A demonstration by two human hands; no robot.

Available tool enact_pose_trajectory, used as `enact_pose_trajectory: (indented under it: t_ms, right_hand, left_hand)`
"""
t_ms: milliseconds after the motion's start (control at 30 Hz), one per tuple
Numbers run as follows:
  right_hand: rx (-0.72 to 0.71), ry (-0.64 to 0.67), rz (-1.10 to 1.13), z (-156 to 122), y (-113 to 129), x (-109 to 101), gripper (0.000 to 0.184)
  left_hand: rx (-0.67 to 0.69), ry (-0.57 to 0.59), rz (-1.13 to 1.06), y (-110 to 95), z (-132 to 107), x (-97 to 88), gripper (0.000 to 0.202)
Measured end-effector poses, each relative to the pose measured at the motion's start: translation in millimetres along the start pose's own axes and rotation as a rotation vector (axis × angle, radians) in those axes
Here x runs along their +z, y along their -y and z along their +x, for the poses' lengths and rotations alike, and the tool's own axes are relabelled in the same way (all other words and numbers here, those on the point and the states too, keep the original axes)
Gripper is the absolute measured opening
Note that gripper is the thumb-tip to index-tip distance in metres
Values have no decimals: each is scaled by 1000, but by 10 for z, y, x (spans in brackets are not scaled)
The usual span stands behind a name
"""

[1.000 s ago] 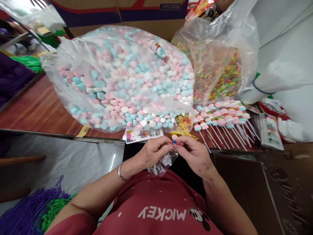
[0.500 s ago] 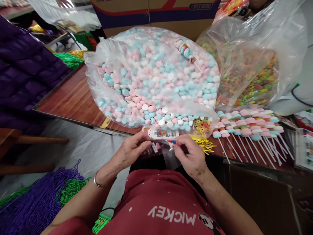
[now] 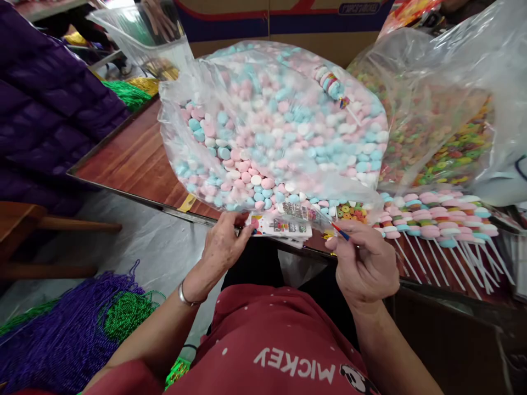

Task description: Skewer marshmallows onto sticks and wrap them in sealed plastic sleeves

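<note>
Fingers (image 3: 234, 218) of the left hand (image 3: 222, 244), head view, touch the left end of printed packets (image 3: 284, 227) at the table edge (image 3: 144, 200); grip cannot be determined. Right hand (image 3: 366, 263) pinches a red-and-blue piece (image 3: 341, 231) near their right end.

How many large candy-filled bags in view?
2: a bag of pink, blue and white candies across the middle of the table, and a bag of ring-shaped candies to its right. Others could be hidden behind.
</note>
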State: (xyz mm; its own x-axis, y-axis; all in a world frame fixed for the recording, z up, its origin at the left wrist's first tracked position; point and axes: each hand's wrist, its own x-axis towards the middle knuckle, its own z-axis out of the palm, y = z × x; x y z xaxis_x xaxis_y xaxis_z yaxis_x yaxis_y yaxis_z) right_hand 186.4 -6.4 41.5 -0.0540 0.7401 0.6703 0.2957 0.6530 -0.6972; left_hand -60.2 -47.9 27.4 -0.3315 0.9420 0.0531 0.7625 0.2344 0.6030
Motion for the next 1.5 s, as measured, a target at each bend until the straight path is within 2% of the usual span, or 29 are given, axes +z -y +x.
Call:
enact_pose_trajectory:
  t_ms: [167, 300, 400, 500, 567, 633, 700, 767, 833, 900, 933, 1000, 1067, 1200, 1333, 1500]
  right_hand:
    - [-46, 69, 1, -12, -35, -62, 19]
    - [-137, 118, -82, 9, -36, -61, 21]
    - [-159, 135, -74, 16, 13, -29, 21]
    - [-46, 139, 12, -23, 87, 50, 20]
    - [43, 174, 58, -58, 140, 115, 17]
    - [73, 255, 88, -79, 192, 178, 14]
    - [63, 354, 114, -76, 230, 237, 13]
    - [79, 476, 166, -51, 238, 300, 10]
    - [139, 619, 252, -10, 208, 378, 6]
    - [170, 752, 252, 38, 152, 475, 23]
    - [141, 811, 189, 63, 122, 529, 33]
    - [-11, 904, -30, 110, 71, 635, 48]
    - [-185, 969, -224, 160, 40, 727, 52]
    - [-376, 1081, -386, 335, 18, 842, 34]
    - [-578, 1318, -455, 624, 59, 932, 35]
    - [-608, 1561, -608, 878, 212, 1127, 29]
  left_hand:
    - [-55, 89, 313, -173, 122, 59, 32]
    - [-77, 122, 330, -190, 171, 76, 31]
    - [-43, 37, 158, -145, 111, 30, 23]
    - [65, -124, -175, -129, -44, -112, 22]
    - [210, -130, -366, -154, -161, -239, 26]
    - [354, 15, -450, -188, -251, -341, 36]
    - [410, 233, -442, -197, -297, -379, 33]
    - [358, 409, -402, -147, -302, -353, 18]
    - [268, 533, -401, -33, -285, -297, 21]
    - [196, 655, -420, 114, -268, -254, 24]
    - [179, 718, -424, 186, -264, -244, 24]
    - [167, 805, -404, 302, -269, -244, 23]
    - [180, 823, -392, 372, -284, -257, 21]
    - [189, 809, -435, 427, -303, -249, 21]
    - [178, 787, -444, 471, -295, -169, 20]
    - [211, 784, -426, 509, -290, -75, 19]
